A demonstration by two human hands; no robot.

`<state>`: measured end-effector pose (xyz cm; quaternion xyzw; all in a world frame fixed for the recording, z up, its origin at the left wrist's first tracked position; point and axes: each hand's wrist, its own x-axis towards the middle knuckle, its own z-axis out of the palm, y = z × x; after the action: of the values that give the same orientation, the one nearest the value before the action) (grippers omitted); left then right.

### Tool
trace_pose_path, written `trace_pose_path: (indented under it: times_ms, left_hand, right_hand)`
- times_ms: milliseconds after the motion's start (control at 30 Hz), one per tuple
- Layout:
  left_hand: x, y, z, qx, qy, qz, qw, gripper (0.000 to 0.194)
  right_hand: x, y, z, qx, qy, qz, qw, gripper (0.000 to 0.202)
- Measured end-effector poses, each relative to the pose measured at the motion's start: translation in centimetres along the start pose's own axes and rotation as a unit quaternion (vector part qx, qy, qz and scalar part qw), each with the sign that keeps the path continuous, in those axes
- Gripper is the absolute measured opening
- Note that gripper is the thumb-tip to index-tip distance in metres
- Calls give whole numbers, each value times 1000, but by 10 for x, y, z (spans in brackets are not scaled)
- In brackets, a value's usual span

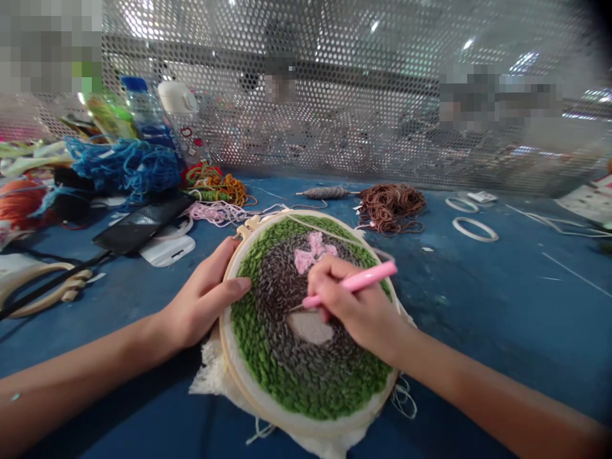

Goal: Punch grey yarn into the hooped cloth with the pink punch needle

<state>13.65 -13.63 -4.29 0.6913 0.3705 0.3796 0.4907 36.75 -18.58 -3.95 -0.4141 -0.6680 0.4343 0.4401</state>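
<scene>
A round embroidery hoop point(228, 357) stands tilted in front of me, with cloth stretched in it. Green loops point(253, 357) ring a band of dark grey-brown loops point(275, 280), with a pink bow shape point(313, 252) near the top. Bare pale cloth point(313, 328) shows near the middle. My left hand point(205, 293) grips the hoop's left rim, thumb on the front and fingers behind, hidden. My right hand point(342, 293) is closed round a pink punch needle point(370, 276), whose thin tip is at the upper left edge of the bare patch.
Brown yarn point(392, 207) and a wound grey spindle point(325, 192) lie behind the hoop. To the left are a phone point(138, 223), blue yarn point(124, 166), bottles point(179, 115) and another hoop point(29, 309). White rings point(475, 229) lie right; a perforated metal screen point(335, 127) stands behind.
</scene>
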Motion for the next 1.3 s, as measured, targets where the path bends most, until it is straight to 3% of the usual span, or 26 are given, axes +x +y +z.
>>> trace_pose_path:
  times_ms: [67, 133, 233, 333, 400, 533, 600, 733, 800, 933, 1033, 1100, 1200, 1300]
  left_hand:
    - [-1, 0, 1, -3, 8, 5, 1000, 26]
    - [-2, 1, 1, -7, 12, 0, 1000, 25]
    - [-1, 2, 2, -11, 3, -13, 1000, 26]
    - [-1, 3, 2, -2, -2, -15, 1000, 27]
    - [-1, 3, 1, 5, -7, -10, 1000, 29]
    - [-3, 2, -1, 33, -11, 18, 999, 30]
    - [-3, 1, -2, 37, -15, 24, 999, 32]
    - [-3, 1, -2, 23, -19, 13, 999, 37]
    - [-3, 1, -1, 23, -18, 6, 1000, 38]
    - [-6, 3, -1, 56, -6, 24, 998, 37]
    - [-7, 3, -1, 86, 4, 50, 995, 35]
    - [-7, 3, -2, 87, -1, 46, 995, 36]
    - [-6, 3, -1, 74, -4, 41, 996, 39]
    - [-5, 4, 0, 69, -5, 47, 997, 37]
  right_hand:
    - [-2, -5, 5, -95, -52, -40, 993, 15]
    - [-1, -7, 7, -122, -69, -48, 989, 14]
    - [2, -5, 2, -6, 8, 16, 1000, 27]
    - [4, -1, -3, 79, 88, 49, 992, 34]
    - [2, -2, -2, 71, 63, 34, 995, 32]
    - [-5, -10, 6, -97, -70, -28, 992, 16]
    - [-6, -13, 7, -123, -90, -32, 988, 14]
    - [-4, -10, 2, 44, 25, 28, 998, 28]
    - [-3, -9, 0, 73, 71, 43, 994, 31]
    - [-6, -11, 7, -46, -11, -9, 999, 22]
    - [-7, -13, 14, -157, -65, -60, 984, 13]
    - [-6, -13, 13, -94, -39, -31, 994, 19]
    - [-5, -11, 6, 59, 56, 36, 996, 30]
    - [-5, -10, 3, 87, 81, 42, 992, 32]
